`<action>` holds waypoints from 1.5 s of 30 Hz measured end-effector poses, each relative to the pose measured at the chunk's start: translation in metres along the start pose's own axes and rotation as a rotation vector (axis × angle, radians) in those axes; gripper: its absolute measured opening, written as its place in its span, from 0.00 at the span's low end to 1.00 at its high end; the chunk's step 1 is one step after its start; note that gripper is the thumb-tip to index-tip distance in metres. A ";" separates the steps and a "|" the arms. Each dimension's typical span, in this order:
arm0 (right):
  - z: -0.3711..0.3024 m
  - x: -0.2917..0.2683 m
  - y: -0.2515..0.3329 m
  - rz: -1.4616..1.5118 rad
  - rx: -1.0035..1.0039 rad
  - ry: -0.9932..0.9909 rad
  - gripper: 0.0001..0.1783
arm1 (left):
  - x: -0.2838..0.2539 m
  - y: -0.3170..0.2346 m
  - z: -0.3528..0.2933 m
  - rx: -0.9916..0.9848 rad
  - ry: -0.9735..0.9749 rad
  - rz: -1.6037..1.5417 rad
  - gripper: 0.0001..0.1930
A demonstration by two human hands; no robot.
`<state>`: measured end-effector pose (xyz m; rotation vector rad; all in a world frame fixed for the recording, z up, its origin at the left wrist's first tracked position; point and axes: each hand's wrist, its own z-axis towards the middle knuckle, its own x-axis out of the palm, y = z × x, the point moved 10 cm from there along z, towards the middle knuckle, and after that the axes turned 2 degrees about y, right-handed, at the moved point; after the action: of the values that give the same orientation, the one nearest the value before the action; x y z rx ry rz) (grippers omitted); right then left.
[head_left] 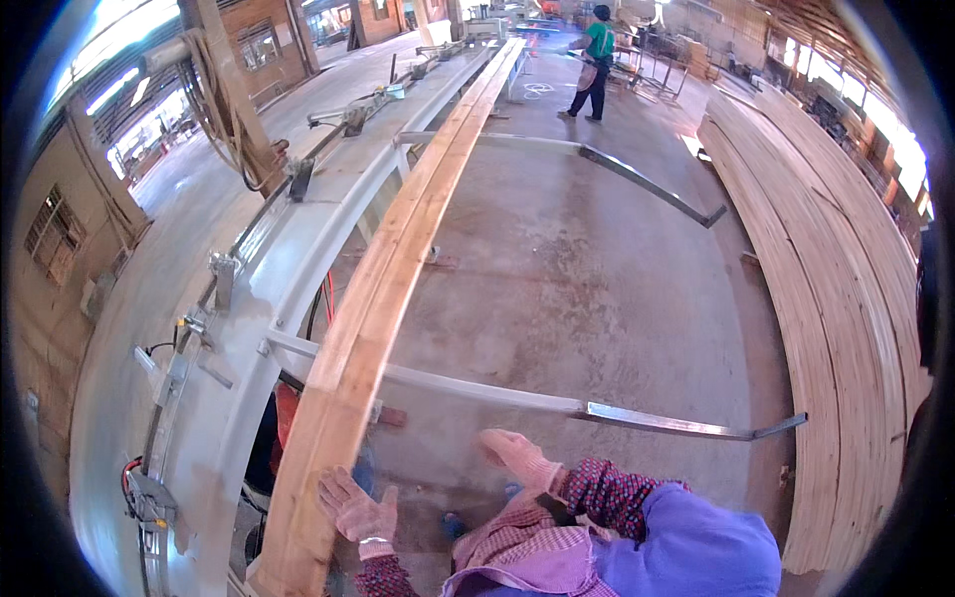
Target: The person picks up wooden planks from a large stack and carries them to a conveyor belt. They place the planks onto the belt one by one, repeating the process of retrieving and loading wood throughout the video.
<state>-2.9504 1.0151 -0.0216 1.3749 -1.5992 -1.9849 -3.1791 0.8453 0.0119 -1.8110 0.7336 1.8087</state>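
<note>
Two long, pale wooden boards (370,289) lie side by side on the metal frame, running from my lower left far into the room. My left hand (360,507), in a light pinkish work glove, is at the right edge of the boards' near end. Its fingers are spread and it grips nothing; whether the fingertips press on the wood I cannot tell. Over the floor to the right of the boards, my right hand (519,460) is held in the air in a matching glove. Its fingers are stretched out, slightly blurred, with nothing in them.
Left of the boards runs a long grey machine bed (254,289) with clamps and hoses. Metal support arms (477,389) reach out to the right. A large stack of planks (821,269) stands at the right. Far ahead, a person in green (597,60) stands on the concrete floor.
</note>
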 end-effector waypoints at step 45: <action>0.140 0.133 0.196 -1.036 -0.709 0.183 0.17 | 0.043 0.121 0.106 0.242 0.185 0.268 0.56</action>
<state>-3.1975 0.9399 0.0734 2.1180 0.0719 -2.3933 -3.3396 0.8244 -0.0275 -1.7996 1.2613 1.6359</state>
